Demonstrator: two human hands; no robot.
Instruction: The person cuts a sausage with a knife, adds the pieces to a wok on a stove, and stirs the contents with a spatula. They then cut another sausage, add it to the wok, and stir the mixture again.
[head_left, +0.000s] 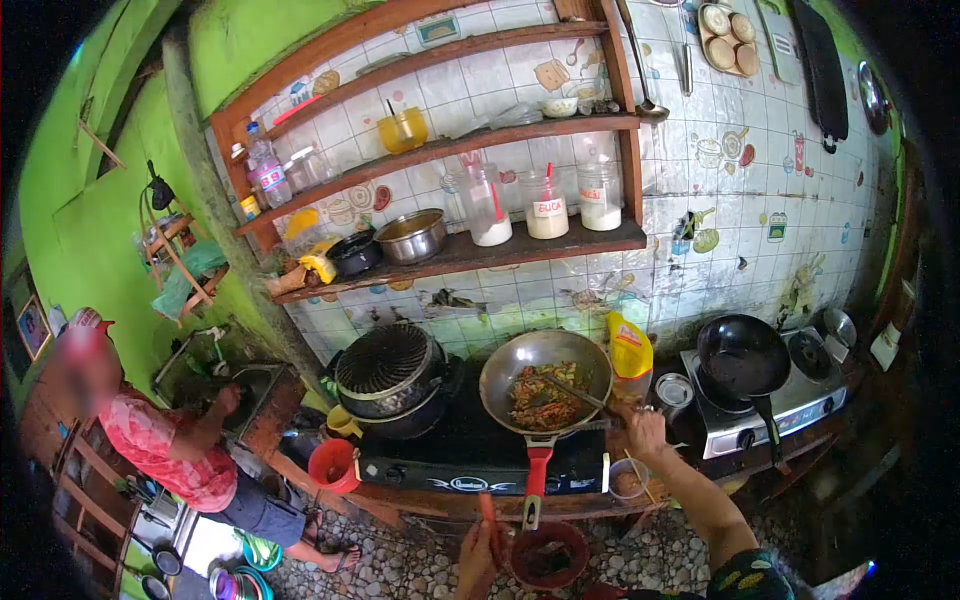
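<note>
On the black gas stove (470, 468) sits a steel wok (495, 375) with a red handle, holding chopped, cooked-looking food (545, 400). My right hand (648, 432) is closed round the end of a dark utensil (575, 388) whose other end rests in the food. At the bottom centre my left hand (477, 562) is closed beside an orange-red object (490, 525), which it seems to hold; part of the grip is hidden. A red bowl (549, 580) with dark contents is just right of it. A yellow packet (629, 345) stands behind the wok's right side.
A lidded dark pot (388, 375) stands left of the wok. A black pan (743, 357) rests on a silver stove (725, 435) at right. A clear tub (629, 478) and red container (333, 466) line the front edge. Another person (175, 440) stands by the sink. Shelves (470, 262) hang above.
</note>
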